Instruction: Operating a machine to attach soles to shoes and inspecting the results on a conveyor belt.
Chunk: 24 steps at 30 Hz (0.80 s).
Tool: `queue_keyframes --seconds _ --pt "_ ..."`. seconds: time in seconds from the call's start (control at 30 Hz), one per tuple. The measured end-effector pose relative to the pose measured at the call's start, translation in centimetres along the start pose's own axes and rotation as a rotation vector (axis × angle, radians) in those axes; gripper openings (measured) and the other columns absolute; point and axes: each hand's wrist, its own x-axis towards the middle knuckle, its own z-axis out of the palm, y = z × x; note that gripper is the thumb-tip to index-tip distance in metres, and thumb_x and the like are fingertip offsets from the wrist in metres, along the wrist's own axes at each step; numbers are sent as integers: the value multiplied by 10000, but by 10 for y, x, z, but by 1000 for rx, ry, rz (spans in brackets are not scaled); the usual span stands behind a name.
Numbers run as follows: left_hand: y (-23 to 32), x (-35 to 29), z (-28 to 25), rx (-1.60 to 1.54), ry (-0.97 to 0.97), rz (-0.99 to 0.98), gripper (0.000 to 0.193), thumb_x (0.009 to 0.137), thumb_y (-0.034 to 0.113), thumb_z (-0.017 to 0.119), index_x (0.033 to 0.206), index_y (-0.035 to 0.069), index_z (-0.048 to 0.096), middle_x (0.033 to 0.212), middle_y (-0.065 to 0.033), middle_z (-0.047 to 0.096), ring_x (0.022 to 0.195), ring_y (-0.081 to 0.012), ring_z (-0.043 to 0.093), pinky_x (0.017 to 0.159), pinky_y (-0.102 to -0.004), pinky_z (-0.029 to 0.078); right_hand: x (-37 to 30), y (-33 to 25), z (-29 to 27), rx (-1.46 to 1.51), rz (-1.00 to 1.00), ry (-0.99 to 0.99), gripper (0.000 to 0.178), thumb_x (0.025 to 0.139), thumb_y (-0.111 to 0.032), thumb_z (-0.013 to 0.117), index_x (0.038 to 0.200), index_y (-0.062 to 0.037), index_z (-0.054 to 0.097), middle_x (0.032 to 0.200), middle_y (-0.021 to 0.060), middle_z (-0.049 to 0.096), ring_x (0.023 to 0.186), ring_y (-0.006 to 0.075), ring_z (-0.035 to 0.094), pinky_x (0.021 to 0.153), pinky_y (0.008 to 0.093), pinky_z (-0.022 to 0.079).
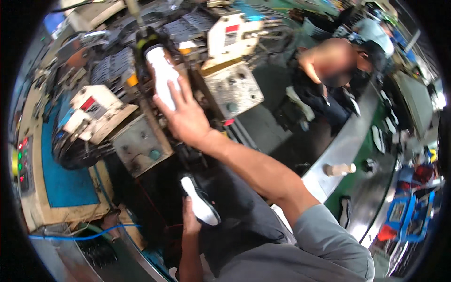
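My right hand reaches up into a machine and grips the near end of a shoe lying there with its white sole up. The thumb is at one side of the sole and the fingers stretch along it. Machine parts surround this shoe, and its upper is mostly hidden. Lower down, beside my dark trousers, my left hand is closed on a second shoe, black with a white sole turned toward me. Most of the left fingers are hidden behind it.
Metal blocks flank the machine's middle. A control panel with lit buttons stands at the left. On the right, a metal bench carries a pale cylindrical object. A co-worker sits beyond it; several shoes lie farther right.
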Motion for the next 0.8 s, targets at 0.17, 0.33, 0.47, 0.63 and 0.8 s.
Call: queue_keyframes --seconds 0.17,0.33,0.47,0.63,0.8 --pt "-1 -7 2 -24 19 11 590 1161 481 451 1557 44 459 1284 -222 710 1036 -447 767 942 -583 633 54 3 18 49 20 -75 667 983 -57 596 1639 -150 524 1730 335 295 1625 585 223 1125 619 550" --pt "13 13 17 -98 -70 -93 569 1161 446 449 1525 10 486 1285 -263 708 1033 -455 773 963 -594 632 85 16 36 -70 -7 -44 846 786 -110 836 1590 -183 582 1686 329 369 1591 603 256 1173 593 536" --pt "53 3 56 -48 -134 -34 589 1157 411 448 1602 27 403 1313 -282 688 1025 -442 784 977 -552 638 95 -5 4 -239 -99 94 623 868 -116 740 1473 -95 595 1484 333 514 1423 564 445 1141 571 523" --pt "60 3 63 105 -162 121 640 1148 340 491 1686 63 284 1402 -257 644 1090 -402 776 983 -508 641 110 18 12 -40 -261 244 574 870 -31 654 1432 14 547 1450 417 495 1377 602 434 1204 592 417" --pt "64 -11 73 236 -26 268 746 1117 223 618 1746 52 254 1604 -107 475 1429 -208 494 1203 -370 425 104 19 8 -84 -226 124 697 891 -102 700 1544 29 495 1492 446 493 1456 613 381 1269 616 328"
